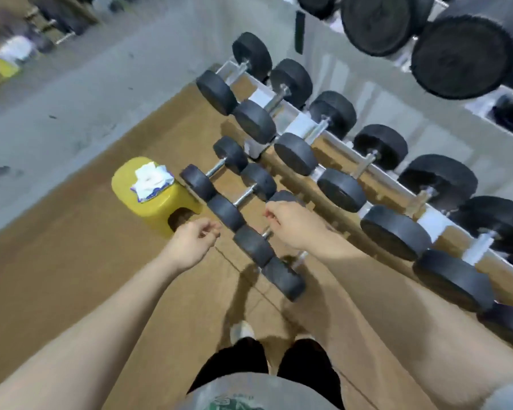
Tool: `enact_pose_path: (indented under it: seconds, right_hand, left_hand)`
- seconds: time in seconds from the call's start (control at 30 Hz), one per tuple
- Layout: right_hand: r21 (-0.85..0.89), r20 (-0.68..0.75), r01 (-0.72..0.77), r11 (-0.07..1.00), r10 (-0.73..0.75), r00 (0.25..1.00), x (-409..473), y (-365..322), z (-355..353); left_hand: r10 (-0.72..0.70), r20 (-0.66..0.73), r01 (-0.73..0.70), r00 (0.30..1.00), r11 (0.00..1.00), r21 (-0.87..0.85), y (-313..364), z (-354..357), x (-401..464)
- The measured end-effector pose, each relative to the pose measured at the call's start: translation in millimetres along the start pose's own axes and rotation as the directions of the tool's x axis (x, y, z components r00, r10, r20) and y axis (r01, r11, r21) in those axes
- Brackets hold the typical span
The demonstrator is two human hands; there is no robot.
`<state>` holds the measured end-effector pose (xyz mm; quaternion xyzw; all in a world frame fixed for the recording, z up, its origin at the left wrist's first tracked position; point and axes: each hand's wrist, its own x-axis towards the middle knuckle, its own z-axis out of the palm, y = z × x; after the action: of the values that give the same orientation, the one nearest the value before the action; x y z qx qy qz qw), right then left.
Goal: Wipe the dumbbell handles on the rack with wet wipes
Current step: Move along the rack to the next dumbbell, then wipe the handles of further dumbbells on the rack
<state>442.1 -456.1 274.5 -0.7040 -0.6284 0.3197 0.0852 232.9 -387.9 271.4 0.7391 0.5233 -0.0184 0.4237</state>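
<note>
Left hand (193, 243) loosely curled, empty, right hand (293, 224) curled above floor dumbbells (225, 211), grip unclear, wet wipes pack (151, 181) on yellow stool (148, 202) beyond left hand

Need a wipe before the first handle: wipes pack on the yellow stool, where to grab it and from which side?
Judging by pose, come from above. The wipes pack lies flat on the yellow stool with a white wipe bunched up out of its top; pinch that raised tuft and pull upward. The left hand is nearer to it. The dumbbells crowd the right side, so approach from the left.
</note>
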Motion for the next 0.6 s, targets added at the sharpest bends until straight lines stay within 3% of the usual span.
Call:
enact_pose_path:
  seconds: [0.27,0.53,0.6]
  right_hand:
    - [-0.106,0.137,0.228,0.968,-0.213,0.967,148.2,-125.7,20.2]
    - [-0.175,0.182,0.263,0.949,-0.232,0.956,323.2,-166.0,75.6]
    - [-0.226,0.124,0.303,0.926,-0.281,0.952,371.1,-164.5,97.4]
  left_hand:
    - [-0.233,-0.344,0.132,0.91,0.947,-0.294,-107.0,-98.4,8.9]
    - [-0.345,-0.376,0.158,0.86,0.88,-0.447,-197.7,-158.0,110.2]
    - [-0.356,-0.379,0.163,0.854,0.875,-0.455,-223.8,-166.8,147.6]
